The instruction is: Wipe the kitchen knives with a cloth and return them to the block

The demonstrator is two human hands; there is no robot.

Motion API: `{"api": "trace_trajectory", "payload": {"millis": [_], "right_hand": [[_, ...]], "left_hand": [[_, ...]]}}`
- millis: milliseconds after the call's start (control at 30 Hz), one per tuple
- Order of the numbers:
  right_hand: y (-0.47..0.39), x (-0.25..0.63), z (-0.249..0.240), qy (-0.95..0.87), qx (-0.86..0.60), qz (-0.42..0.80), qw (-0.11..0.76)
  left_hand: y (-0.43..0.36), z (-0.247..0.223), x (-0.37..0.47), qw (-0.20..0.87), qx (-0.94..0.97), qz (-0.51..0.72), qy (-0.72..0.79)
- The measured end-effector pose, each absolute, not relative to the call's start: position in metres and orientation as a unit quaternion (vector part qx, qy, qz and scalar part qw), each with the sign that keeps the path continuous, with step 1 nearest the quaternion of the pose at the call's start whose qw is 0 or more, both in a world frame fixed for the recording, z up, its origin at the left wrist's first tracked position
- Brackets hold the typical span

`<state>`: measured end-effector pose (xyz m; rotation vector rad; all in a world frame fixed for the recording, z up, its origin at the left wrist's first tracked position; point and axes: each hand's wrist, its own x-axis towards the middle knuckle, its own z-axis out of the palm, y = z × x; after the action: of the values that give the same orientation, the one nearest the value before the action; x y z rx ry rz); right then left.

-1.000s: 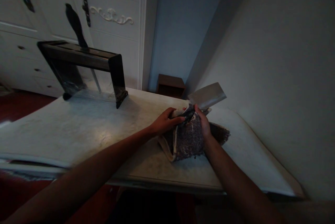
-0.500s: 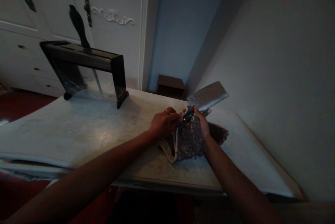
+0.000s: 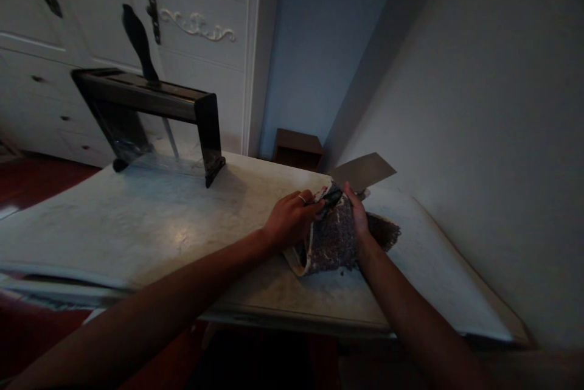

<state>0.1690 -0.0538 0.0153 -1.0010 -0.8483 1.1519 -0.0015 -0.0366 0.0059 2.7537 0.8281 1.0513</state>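
Left hand [image 3: 292, 218] gripped the dark handle [image 3: 332, 198]; right hand [image 3: 359, 215] clasped the cloth [image 3: 335, 241] beneath, the cleaver blade [image 3: 367, 171] pointing toward two o'clock.

The left hand [image 3: 292, 218] grips the black handle [image 3: 333, 198] of a cleaver whose broad blade [image 3: 365, 171] points to two o'clock, while the right hand [image 3: 358, 213] holds the rough, dark cloth [image 3: 335, 241] bunched beneath. From the cloth, a black-framed knife stand [image 3: 159, 98] sits at ten o'clock on the pale tabletop [image 3: 182, 213].
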Motion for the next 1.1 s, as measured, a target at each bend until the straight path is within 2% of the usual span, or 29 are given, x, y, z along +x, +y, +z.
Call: {"api": "trace_trajectory", "payload": {"millis": [133, 333, 667, 933, 1100], "right_hand": [[-0.062, 0.164, 0.022, -0.337, -0.41, 0.587, 0.611], [-0.068, 0.161, 0.022, -0.324, -0.371, 0.62, 0.611], [-0.067, 0.164, 0.014, -0.334, -0.385, 0.592, 0.624], [-0.071, 0.158, 0.017, -0.398, -0.399, 0.543, 0.623], [-0.066, 0.158, 0.016, -0.446, -0.45, 0.468, 0.616]], "left_hand": [[-0.036, 0.003, -0.001, 0.086, 0.892, 0.335, 0.292], [-0.043, 0.009, 0.002, 0.104, 0.892, 0.287, 0.332], [-0.05, 0.016, 0.004, 0.094, 0.899, 0.227, 0.362], [-0.04, 0.005, 0.004, 0.235, 0.848, 0.294, 0.374], [-0.041, 0.005, 0.003, 0.222, 0.851, 0.284, 0.383]]}}
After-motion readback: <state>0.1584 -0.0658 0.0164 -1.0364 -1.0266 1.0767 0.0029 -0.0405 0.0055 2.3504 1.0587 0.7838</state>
